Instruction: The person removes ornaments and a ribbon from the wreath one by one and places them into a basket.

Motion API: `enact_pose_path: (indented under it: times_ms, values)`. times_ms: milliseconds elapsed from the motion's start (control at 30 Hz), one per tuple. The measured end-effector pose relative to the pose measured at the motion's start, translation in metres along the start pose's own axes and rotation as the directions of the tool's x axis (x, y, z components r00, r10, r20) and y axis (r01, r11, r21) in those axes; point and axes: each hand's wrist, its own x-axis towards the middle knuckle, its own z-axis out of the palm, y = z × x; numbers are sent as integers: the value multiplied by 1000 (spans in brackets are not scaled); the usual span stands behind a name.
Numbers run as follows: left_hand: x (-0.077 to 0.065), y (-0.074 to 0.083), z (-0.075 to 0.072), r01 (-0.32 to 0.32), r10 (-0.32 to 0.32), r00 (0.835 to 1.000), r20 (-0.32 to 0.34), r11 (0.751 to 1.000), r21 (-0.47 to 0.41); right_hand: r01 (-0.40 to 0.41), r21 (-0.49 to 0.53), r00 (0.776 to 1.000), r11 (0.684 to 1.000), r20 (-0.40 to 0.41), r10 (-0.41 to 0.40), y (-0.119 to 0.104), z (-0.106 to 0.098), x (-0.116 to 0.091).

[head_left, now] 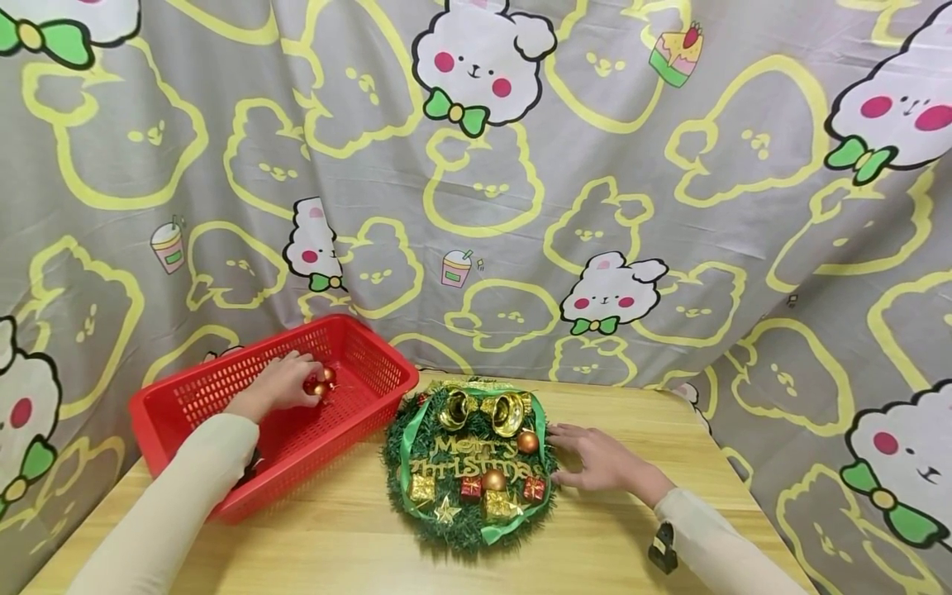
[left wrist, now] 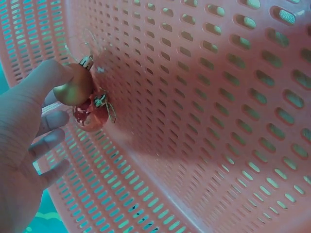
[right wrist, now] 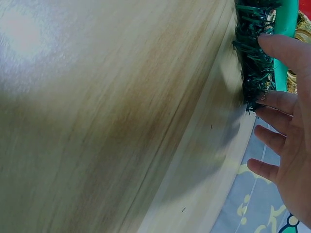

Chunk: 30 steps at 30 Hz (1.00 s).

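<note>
Inside a red perforated plastic basket (head_left: 327,446), my left hand (head_left: 286,382) is reached over the far part of the floor. In the left wrist view, its thumb and forefinger pinch a matte gold Christmas ball (left wrist: 75,86) with a metal cap and a thin string loop. A shiny red Christmas ball (left wrist: 92,116) lies right beside it. My right hand (head_left: 598,459) touches the right edge of a green tinsel wreath (head_left: 464,533), its fingers fairly straight. The wreath lies flat and bears golden "Merry Christmas" lettering, gold bells (head_left: 507,413), small gift boxes, copper-coloured balls, stars and green ribbon.
The basket stands at the left of a light wooden table (head_left: 632,545), angled beside the wreath. A dark item (head_left: 251,467) is partly hidden in the basket behind my left sleeve. Behind the table hangs a grey curtain (head_left: 521,248) with cartoon rabbits.
</note>
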Motion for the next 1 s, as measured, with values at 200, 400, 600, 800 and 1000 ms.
enact_pose_path:
  times_ms: [200,400,600,800,1000]
  values:
    - [-1,2,-1,15,-15,1000,4,1000,12,0,-6,1000,1000,-1,0,0,0,0]
    - [-2,2,-2,26,-26,1000,12,1000,-4,2,-10,1000,1000,-5,-2,-1,0,0]
    - [-2,2,-1,22,-22,1000,17,1000,1,5,-12,1000,1000,-4,-5,-1,1,0]
    - [-2,3,0,14,-14,1000,17,1000,0,7,-13,1000,1000,-2,-7,0,2,-1]
    - [-1,3,-3,0,0,1000,-1,1000,0,-1,-2,1000,1000,2,1,0,1,0]
